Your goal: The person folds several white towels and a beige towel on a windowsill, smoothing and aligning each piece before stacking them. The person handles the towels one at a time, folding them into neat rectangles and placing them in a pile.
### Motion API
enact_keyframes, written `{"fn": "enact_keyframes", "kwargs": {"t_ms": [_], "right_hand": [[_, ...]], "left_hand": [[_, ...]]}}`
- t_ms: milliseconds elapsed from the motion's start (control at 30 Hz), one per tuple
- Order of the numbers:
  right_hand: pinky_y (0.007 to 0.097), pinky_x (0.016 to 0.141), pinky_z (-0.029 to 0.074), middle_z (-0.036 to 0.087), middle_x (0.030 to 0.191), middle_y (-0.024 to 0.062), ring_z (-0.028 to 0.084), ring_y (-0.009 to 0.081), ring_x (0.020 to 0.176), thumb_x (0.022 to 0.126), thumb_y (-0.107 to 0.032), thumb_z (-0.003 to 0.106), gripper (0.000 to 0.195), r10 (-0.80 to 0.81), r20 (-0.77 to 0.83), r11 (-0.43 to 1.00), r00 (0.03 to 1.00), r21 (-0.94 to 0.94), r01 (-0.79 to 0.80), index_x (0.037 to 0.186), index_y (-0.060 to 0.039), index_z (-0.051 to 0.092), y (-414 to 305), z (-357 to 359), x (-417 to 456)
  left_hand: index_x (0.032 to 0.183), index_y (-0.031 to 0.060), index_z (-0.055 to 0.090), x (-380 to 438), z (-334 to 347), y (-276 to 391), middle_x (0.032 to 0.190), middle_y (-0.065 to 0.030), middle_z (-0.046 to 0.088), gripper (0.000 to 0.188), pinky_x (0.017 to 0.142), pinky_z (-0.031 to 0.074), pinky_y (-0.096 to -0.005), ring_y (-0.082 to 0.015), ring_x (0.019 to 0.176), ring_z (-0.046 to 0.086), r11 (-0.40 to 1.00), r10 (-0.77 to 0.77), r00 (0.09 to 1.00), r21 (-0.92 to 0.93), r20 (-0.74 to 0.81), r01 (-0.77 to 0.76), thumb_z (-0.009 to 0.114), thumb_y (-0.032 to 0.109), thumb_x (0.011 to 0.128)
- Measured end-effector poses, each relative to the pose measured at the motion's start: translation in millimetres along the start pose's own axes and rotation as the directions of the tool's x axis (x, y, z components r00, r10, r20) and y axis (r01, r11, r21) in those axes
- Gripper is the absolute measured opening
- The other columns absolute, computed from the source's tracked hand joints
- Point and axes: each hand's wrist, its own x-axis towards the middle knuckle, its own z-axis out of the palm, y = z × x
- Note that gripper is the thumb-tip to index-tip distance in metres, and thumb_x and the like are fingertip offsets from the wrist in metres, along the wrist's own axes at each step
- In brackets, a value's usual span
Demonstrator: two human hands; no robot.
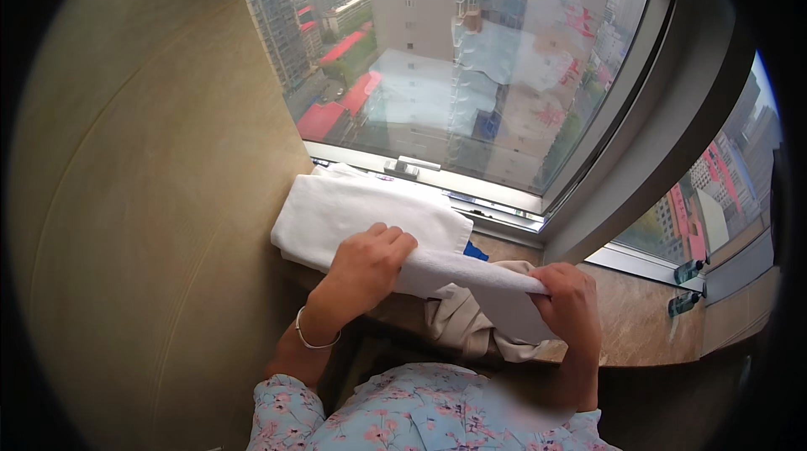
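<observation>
A white cloth that looks like a towel (466,271) stretches between my hands, its upper edge folded over into a soft roll. My left hand (372,262) grips it toward the left, fingers curled over the edge. The far right end is pinched in my right hand (567,296), and a part hangs below it. Behind and left of my left hand, a thick folded white towel (359,205) lies on the windowsill; whether it joins the held cloth cannot be told. Below the held cloth, a crumpled beige cloth (460,325) rests at the sill's front edge, partly covered.
A window with a metal latch (403,167) rises directly behind the towels. A tan wall (157,199) bounds the left side. To the right runs the brown stone sill (630,325), with two pump bottles (684,304) near its far end. Something blue (475,252) shows beside the folded towel.
</observation>
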Motion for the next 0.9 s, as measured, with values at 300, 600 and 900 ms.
{"fn": "enact_keyframes", "kwargs": {"t_ms": [300,600,900], "right_hand": [[0.0402,0.075,0.048,0.064,0.087,0.0083,0.061,0.029,0.085,0.067,0.005,0.067,0.024,-0.184,-0.384,0.981,0.905,-0.128,0.145,0.089,-0.0054,0.066,-72.5,45.9,119.6],[0.0414,0.086,0.043,0.06,0.101,0.0103,0.056,0.03,0.101,0.064,0.004,0.063,0.027,0.004,-0.121,0.995,0.993,-0.096,-0.016,0.09,-0.0059,0.064,-56.6,206.8,6.9],[0.043,0.094,0.045,0.067,0.12,0.0145,0.062,0.0308,0.114,0.071,0.006,0.058,0.033,-0.025,-0.207,0.993,0.978,-0.121,-0.001,0.102,-0.0029,0.067,-46.6,216.5,-1.3]], "left_hand": [[0.093,0.0068,0.063,20.4,-48.2,-138.7,0.097,-0.0075,0.069,0.02,0.089,0.044,-0.0398,-0.0281,0.099,0.064,0.976,0.163,0.777,0.213,-0.608,-0.038,0.066,-0.004,0.076],[0.098,0.0078,0.067,-123.8,91.4,-187.1,0.12,-0.0099,0.064,0.029,0.111,0.034,-0.0509,-0.0306,0.125,0.053,0.974,-0.219,0.93,-0.011,-0.296,0.226,0.055,-0.009,0.077],[0.095,0.0055,0.066,-116.6,74.8,-189.8,0.117,-0.0113,0.067,0.027,0.109,0.036,-0.0491,-0.0328,0.123,0.055,0.966,-0.256,0.907,-0.071,-0.334,0.247,0.055,-0.009,0.075]]}}
